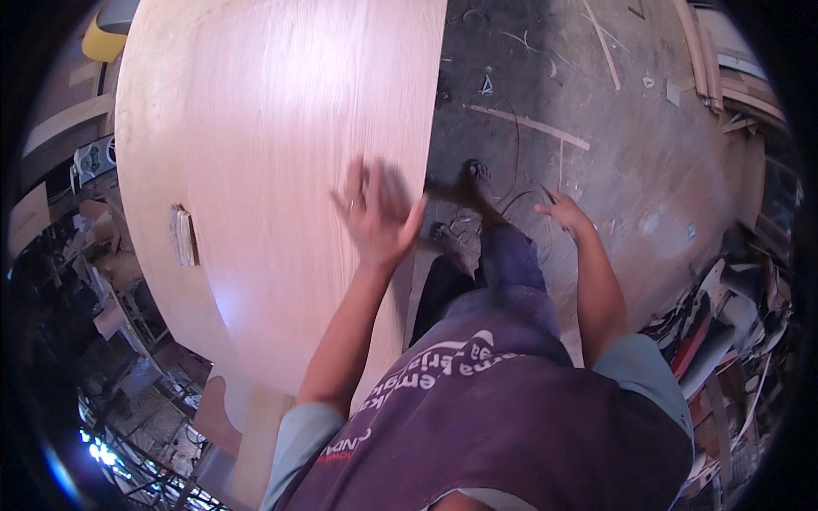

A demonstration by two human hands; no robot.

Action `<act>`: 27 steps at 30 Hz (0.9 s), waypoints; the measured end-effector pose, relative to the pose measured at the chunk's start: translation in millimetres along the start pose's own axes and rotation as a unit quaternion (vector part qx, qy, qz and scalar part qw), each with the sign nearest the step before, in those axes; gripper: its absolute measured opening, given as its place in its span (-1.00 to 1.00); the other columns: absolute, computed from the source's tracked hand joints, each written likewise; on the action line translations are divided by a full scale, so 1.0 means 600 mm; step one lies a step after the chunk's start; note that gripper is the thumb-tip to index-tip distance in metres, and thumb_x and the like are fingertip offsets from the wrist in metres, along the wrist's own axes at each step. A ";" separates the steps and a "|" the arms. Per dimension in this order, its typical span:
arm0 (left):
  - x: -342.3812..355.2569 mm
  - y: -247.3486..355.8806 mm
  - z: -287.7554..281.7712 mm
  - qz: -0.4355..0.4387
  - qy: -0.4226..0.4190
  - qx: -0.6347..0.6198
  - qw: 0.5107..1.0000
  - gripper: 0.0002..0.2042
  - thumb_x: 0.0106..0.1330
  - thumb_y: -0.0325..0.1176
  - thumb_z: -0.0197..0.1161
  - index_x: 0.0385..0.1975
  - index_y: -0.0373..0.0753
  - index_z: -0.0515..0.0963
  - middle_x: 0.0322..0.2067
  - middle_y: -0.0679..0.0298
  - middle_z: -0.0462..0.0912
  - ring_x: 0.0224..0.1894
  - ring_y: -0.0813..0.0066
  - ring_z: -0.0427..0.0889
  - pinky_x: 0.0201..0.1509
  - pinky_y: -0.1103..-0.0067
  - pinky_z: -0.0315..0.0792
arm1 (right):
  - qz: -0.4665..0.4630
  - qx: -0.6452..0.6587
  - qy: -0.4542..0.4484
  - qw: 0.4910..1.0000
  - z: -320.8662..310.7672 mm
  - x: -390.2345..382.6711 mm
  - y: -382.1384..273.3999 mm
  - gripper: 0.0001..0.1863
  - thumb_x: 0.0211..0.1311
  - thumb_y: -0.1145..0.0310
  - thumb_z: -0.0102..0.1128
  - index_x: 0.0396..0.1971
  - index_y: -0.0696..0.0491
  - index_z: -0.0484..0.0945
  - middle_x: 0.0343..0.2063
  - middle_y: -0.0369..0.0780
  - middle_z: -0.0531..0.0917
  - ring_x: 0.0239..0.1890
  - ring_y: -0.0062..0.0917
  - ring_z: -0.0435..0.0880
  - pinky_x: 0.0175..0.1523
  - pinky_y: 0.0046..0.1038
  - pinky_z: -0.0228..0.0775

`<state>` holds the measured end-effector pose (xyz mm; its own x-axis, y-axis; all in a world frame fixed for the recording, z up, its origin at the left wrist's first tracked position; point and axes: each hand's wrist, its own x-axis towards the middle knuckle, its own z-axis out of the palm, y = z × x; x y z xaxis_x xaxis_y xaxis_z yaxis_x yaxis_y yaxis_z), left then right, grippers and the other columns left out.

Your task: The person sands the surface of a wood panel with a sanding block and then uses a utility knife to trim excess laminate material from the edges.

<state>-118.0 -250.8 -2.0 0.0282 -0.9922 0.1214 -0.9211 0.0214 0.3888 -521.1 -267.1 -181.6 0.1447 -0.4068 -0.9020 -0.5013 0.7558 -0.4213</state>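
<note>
A large sheet of pale wood-grain laminate [281, 128] lies in front of me and to my left, its straight right edge running away from me. My left hand [379, 226] is over the sheet near that edge, fingers spread and holding nothing; whether the palm touches the surface I cannot tell. Out to the right, above the floor, my right hand [567, 213] is closed on a thin, dark, pointed tool [546, 194]. Its exact kind is too small to make out.
A folded pale bundle [183, 234] rests on the board's left part. Wood strips [532, 126] and a thin cord [517, 145] lie on the concrete floor [648, 187]. Scrap pieces [716, 324] pile up at the right. Cluttered shelving and offcuts [111, 247] stand at the left.
</note>
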 end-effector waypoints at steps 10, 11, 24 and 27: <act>0.130 0.063 0.059 0.042 -0.006 0.124 0.991 -0.26 0.13 -0.05 0.43 0.31 -0.32 0.48 0.45 -0.12 0.34 0.48 -0.30 0.30 0.34 -0.28 0.22 | -0.049 -0.084 0.235 0.967 -0.015 -0.085 0.150 -0.13 0.19 0.03 0.50 0.41 0.19 0.44 0.28 0.10 0.60 0.36 -0.10 0.57 0.41 -0.23 0.37; 0.137 0.079 0.065 0.048 -0.011 0.113 0.992 -0.26 0.11 -0.06 0.42 0.30 -0.33 0.48 0.45 -0.13 0.35 0.48 -0.31 0.30 0.34 -0.28 0.23 | -0.062 -0.067 0.246 0.965 -0.039 -0.076 0.153 -0.13 0.20 0.02 0.50 0.41 0.19 0.43 0.30 0.10 0.58 0.37 -0.09 0.56 0.41 -0.22 0.37; -0.014 0.078 -0.085 -0.106 0.122 -0.093 0.983 -0.47 0.19 -0.13 0.48 0.11 -0.27 0.56 0.13 -0.10 0.54 0.18 -0.11 0.55 0.21 0.05 0.44 | -0.253 0.288 0.115 0.916 -0.132 0.020 -0.447 -0.70 0.47 0.31 0.24 0.10 0.04 0.50 -0.34 -0.27 0.63 -0.46 -0.57 0.64 -0.44 -0.48 0.49; -0.236 0.090 -0.118 -0.317 0.156 -0.125 0.927 -0.73 0.20 -0.26 0.51 -0.45 -0.27 0.54 -0.43 0.08 0.62 -0.40 0.08 0.64 -0.32 0.29 0.50 | -0.292 0.258 0.128 0.912 -0.105 0.018 -0.609 -0.65 0.52 0.12 0.27 0.06 0.05 0.51 -0.13 -0.20 0.72 -0.16 -0.45 0.73 -0.17 -0.39 0.56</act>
<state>-144.4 -100.2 66.4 0.6795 -0.7326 0.0397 -0.5643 -0.4872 0.6665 -390.2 -580.2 -31.2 0.0213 -0.8734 -0.4866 0.0757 0.4867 -0.8703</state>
